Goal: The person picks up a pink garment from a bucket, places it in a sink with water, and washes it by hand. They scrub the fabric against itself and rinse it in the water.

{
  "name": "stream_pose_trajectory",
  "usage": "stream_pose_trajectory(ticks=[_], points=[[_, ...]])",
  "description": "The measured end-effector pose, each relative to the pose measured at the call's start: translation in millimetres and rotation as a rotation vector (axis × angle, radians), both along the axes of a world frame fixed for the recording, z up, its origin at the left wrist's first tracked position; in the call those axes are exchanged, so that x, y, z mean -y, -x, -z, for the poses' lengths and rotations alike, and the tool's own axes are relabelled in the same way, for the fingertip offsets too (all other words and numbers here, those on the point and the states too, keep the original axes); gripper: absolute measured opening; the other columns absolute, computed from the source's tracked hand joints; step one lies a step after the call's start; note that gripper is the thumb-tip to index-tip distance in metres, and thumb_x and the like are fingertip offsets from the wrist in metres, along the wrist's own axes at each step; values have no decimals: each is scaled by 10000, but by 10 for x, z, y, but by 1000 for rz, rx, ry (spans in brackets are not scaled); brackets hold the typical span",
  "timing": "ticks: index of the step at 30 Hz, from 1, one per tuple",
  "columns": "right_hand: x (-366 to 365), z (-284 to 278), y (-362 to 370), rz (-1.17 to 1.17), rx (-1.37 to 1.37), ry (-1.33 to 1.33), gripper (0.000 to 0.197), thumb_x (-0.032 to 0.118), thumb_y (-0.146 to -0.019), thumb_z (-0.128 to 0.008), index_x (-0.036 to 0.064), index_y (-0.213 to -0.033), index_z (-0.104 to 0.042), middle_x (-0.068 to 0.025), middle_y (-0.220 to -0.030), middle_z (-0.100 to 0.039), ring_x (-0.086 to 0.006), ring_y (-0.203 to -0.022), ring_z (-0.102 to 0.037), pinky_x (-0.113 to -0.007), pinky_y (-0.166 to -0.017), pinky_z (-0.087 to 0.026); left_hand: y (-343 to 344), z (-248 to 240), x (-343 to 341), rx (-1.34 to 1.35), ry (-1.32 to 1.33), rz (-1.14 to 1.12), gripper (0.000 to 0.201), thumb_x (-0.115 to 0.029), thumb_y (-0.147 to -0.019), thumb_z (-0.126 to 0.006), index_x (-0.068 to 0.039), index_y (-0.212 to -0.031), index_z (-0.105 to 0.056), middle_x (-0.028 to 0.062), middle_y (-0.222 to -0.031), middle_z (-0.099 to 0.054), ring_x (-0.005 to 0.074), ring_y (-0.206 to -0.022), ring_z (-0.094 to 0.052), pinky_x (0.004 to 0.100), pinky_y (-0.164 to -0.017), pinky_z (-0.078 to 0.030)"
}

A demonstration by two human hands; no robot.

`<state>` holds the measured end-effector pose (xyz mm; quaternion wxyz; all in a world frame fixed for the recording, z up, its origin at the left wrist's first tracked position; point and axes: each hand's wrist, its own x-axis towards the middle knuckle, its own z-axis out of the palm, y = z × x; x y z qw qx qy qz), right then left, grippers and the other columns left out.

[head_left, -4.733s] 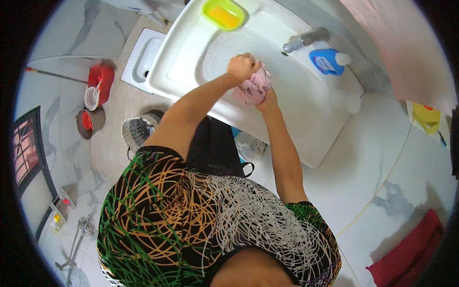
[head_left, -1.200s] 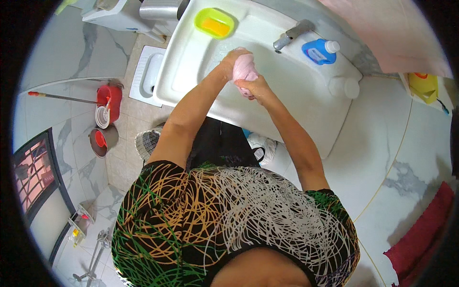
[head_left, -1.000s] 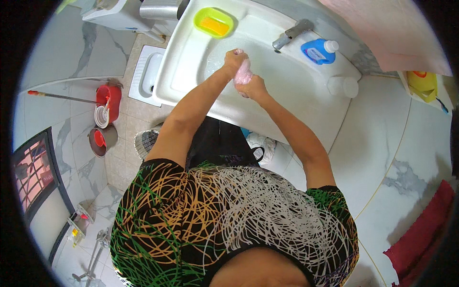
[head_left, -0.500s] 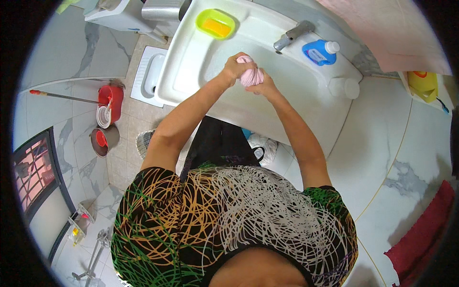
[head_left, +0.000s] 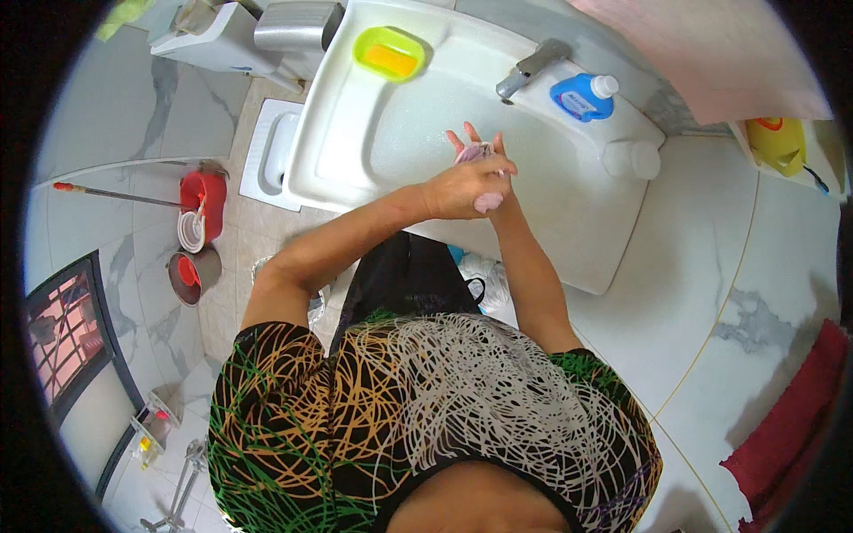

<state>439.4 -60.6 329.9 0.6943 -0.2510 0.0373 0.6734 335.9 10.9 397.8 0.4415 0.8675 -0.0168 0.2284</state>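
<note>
A bunched pink cloth is between my two hands above the near part of the white sink. My left hand reaches across from the left, its fingers closed round the cloth. Behind it, my right hand has its fingers spread apart and pointing toward the far side, the cloth against its palm. The left hand covers most of the right palm and part of the cloth. Shallow, slightly cloudy water lies in the basin under both hands.
Along the sink's far edge are a chrome faucet, a blue bottle with a white cap and a white container. A green dish with a yellow bar sits at the far left. A red mop bucket stands on the floor.
Both hands were twisting the cloth into a tight roll over the basin. They have come nearer my body; the left has crossed over the right, whose fingers have opened.
</note>
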Motion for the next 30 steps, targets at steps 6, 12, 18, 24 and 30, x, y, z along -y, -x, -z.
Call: stream_pose_trajectory(ticks=[6,12,18,24,30], points=[[-294,-28,-245,404,54,220,175,89,-818,-568,-33,-942,-584,-139,-962,-632,-234,-839,-615,-348,-776,-500,-83,140,-364,126,903,-415,193,-63,-707,-637,-40,-891,-583,102,-1028,-606,246,-905,-600,355,-810,-489],[-698,-693,-39,532,1081,326,75,-28,-708,-594,-15,-642,-629,-84,-678,-642,-148,-611,-607,-285,-607,-495,-82,440,-499,10,2137,-456,302,-252,-873,-556,-20,-1061,-511,127,-1026,-602,250,-944,-598,403,-887,-472],[-702,-1244,517,463,1911,-163,93,-14,-578,-615,55,-639,-630,-93,-632,-599,-236,-565,-595,-296,-552,-474,227,253,-678,-26,2324,34,232,-247,-904,-496,-26,-943,-553,124,-923,-611,236,-840,-612,388,-817,-504],[-438,-1296,768,295,2154,-566,113,0,-544,-638,69,-603,-570,-81,-648,-571,-257,-606,-577,-345,-529,-459,362,-77,-703,-506,2160,176,307,-269,-886,-505,-86,-640,-515,75,-600,-549,188,-519,-519,332,-517,-454],[-298,-1309,1008,163,2284,-953,70,35,-546,-613,37,-575,-550,-76,-598,-528,-215,-567,-537,-337,-527,-458,345,-49,-706,-847,1769,350,384,-292,-836,-569,-110,-515,-462,15,-485,-450,127,-424,-405,280,-423,-354]])
